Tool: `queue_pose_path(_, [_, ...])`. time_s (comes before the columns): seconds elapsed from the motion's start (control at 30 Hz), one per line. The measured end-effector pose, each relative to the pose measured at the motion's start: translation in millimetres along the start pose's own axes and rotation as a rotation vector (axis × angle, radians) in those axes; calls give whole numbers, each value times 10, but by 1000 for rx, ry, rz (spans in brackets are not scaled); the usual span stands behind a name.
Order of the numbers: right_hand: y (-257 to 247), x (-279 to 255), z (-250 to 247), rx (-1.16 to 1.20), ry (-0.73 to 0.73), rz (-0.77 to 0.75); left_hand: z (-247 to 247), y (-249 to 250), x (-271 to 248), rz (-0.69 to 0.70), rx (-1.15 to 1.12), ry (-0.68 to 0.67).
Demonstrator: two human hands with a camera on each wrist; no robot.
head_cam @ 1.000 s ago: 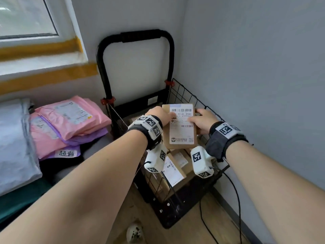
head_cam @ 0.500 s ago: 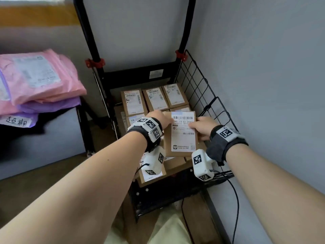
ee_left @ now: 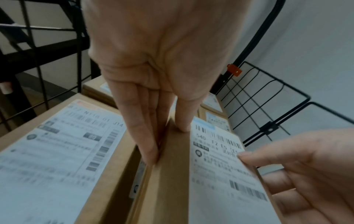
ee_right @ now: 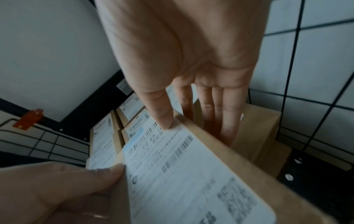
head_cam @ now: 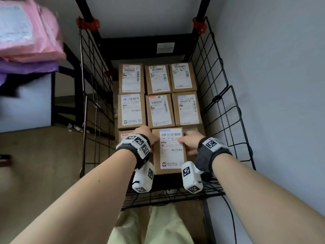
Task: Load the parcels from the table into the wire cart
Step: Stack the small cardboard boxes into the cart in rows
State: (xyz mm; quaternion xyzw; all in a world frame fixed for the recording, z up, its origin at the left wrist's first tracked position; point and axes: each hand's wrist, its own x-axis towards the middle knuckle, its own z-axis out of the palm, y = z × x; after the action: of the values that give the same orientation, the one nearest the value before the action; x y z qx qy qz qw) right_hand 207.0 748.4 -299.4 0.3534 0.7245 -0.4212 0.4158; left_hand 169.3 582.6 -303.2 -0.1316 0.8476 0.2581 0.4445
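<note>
A brown cardboard parcel (head_cam: 168, 152) with a white label hangs low in the near row of the black wire cart (head_cam: 219, 95). My left hand (head_cam: 149, 137) pinches its left edge, thumb on top (ee_left: 184, 124) and fingers (ee_left: 145, 136) down the side, next to a labelled box (ee_left: 57, 151). My right hand (head_cam: 189, 143) pinches the right edge, thumb (ee_right: 162, 113) on the label and fingers (ee_right: 226, 121) down the side. Several labelled boxes (head_cam: 159, 110) lie flat in two rows farther back in the cart.
Pink and purple mailer bags (head_cam: 29, 37) are stacked on the table at the upper left. A grey wall runs close along the cart's right side. Black handle posts with red clamps (head_cam: 88, 23) rise at the back. A lower box (ee_right: 258, 125) lies right of the held parcel.
The parcel has come down from above the cart's rim to the level of the boxes inside, with both hands holding it. My view has tipped down over the cart.
</note>
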Motion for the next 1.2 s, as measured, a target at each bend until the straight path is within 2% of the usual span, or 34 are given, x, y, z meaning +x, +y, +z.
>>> queue_pose_path(0.13, [69,266,76,-62,-39,14,97,-102,155,-24,36,50])
queue_pose_path(0.47, [7,702,183,-121,-24,-15,148,-163,448,-20,118,165])
queue_pose_path(0.8, [-55,886,210,-83,1,-5,151,-258,504,20,12,214])
queue_pose_path(0.87, [-68,905,210,-85,0,-15,100,-282,449,13,2,283])
queue_pose_path(1.0, [-81,929,225,-83,18,-9,-29,-375,328,-28,-27,604])
queue_pose_path(1.07, [-85,941,239,-86,26,1,-48,-433,300,-101,-80,678])
queue_pose_path(1.13, [-95,940,246,-79,23,14,-49,-474,303,-188,-174,613])
queue_pose_path(1.2, [-106,941,238,-67,21,24,-40,-492,320,-228,-243,468])
